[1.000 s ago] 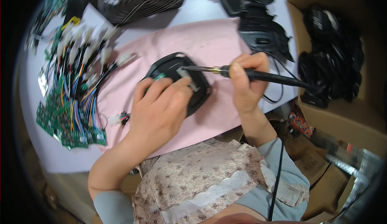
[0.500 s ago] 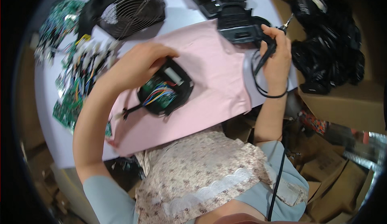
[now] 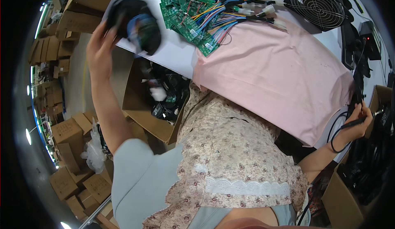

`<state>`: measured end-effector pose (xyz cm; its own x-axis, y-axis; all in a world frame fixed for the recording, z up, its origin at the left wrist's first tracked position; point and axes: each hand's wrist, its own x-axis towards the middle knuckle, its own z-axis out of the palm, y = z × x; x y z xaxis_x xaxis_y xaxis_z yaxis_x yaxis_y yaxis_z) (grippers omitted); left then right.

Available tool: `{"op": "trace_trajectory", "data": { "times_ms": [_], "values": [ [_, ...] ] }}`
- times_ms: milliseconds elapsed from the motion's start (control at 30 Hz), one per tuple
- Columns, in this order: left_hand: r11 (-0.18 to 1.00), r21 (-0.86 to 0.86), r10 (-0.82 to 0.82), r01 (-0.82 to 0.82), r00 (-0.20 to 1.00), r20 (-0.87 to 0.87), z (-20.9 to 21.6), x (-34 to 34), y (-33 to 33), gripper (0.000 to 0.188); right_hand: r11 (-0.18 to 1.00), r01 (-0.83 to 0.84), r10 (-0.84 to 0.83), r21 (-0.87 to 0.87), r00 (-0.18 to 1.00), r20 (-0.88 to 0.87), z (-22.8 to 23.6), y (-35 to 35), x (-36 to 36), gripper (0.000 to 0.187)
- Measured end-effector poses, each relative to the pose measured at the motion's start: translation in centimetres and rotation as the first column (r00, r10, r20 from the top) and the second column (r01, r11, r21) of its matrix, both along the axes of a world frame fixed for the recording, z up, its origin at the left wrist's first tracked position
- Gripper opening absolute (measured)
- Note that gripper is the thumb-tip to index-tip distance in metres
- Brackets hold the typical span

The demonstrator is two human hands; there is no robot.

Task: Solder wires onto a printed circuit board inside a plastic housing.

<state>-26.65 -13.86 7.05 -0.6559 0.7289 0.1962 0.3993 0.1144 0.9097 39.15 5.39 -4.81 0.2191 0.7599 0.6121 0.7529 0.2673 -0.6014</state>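
My left hand (image 3: 102,52) is raised at the left, gripping the edge of a round black plastic housing (image 3: 150,33). The housing is blurred; a green board and wires show inside it, and its loose wire end hangs below. It is over the left edge of the white table (image 3: 175,58), near an open cardboard box (image 3: 142,117) of similar black parts. Far to the right, my right hand (image 3: 357,126) is closed around a soldering iron (image 3: 353,123) with a black handle and looping black cable. Its tip is hard to make out. Between the hands lies a pink cloth (image 3: 271,72).
Green circuit boards (image 3: 185,25) with bundled coloured wires lie at the table's far middle. A black fan (image 3: 317,4) with a wire guard stands at the far right, near black plastic parts (image 3: 347,43). Another cardboard box (image 3: 343,194) of black parts stands at right.
My left hand has lifted the housing off the pink cloth and carried it left past the circuit boards. The view has swung left. My right hand still holds the soldering iron.
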Motion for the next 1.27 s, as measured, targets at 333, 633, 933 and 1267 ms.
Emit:
{"op": "trace_trajectory", "data": {
  "times_ms": [333, 633, 933, 1267],
  "values": [
    [0.751, -0.648, 0.397, -0.131, 0.873, 0.284, -31.5, -7.4, -25.4, 0.036, 0.921, -0.372, 0.389, 0.114, 0.876, -0.285, 4.3, -6.1, -9.1, 0.031],
    [0.807, -0.243, 0.436, -0.539, 0.820, -0.370, -33.5, -9.5, -19.2, 0.036, 0.851, -0.520, 0.519, -0.075, 0.854, -0.032, 2.5, -5.2, -13.4, 0.028],
    [0.971, -0.035, -0.193, 0.236, 0.692, -0.695, -8.6, 9.2, 3.4, 0.062, 0.861, -0.506, 0.499, -0.053, 0.860, -0.105, 0.9, -5.4, -11.6, 0.033],
    [0.966, -0.124, -0.233, 0.225, 0.561, -0.795, -5.4, 10.0, 6.5, 0.084, 0.813, -0.564, 0.499, -0.143, 0.803, -0.326, 0.2, -5.3, -11.4, 0.030]
  ]
}}
